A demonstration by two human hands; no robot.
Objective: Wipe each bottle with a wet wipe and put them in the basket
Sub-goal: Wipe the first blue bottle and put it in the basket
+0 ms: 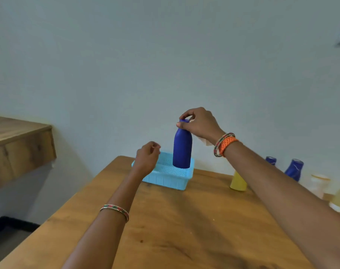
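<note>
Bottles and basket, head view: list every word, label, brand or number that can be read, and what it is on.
No text can be read anywhere.
Tall blue bottle standing in the basket: plain, no label showing.
Two smaller blue bottles at the far right: pale marks, too blurred to read.
Yellow bottle: no print visible.
Pale bottles at the right edge: blurred.
</note>
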